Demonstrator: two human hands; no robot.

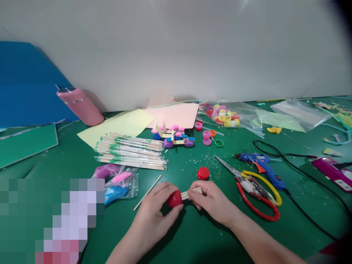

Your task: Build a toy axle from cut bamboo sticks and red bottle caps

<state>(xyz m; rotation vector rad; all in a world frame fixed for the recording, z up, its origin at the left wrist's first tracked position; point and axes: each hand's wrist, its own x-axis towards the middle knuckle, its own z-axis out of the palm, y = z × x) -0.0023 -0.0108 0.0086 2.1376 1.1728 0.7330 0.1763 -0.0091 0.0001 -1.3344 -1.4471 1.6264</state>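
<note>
Between the thumb and fingers of my left hand [155,209] is a red bottle cap [175,199], turned on its side. My right hand [211,200] pinches a few short wooden sticks [185,195], whose far ends meet the cap; whether they sit inside it I cannot tell. A second red cap [203,173] lies flat just beyond my right hand. One loose wooden stick [147,193] rests on the green table left of my left hand.
Scissors [258,194] and a blue glue gun [260,165] with its cord lie to the right. Wrapped chopsticks [132,152], bagged clay [121,179] and a pink bottle [81,106] are leftward. Small toy cars [178,141] and a bag of caps [224,115] stand behind.
</note>
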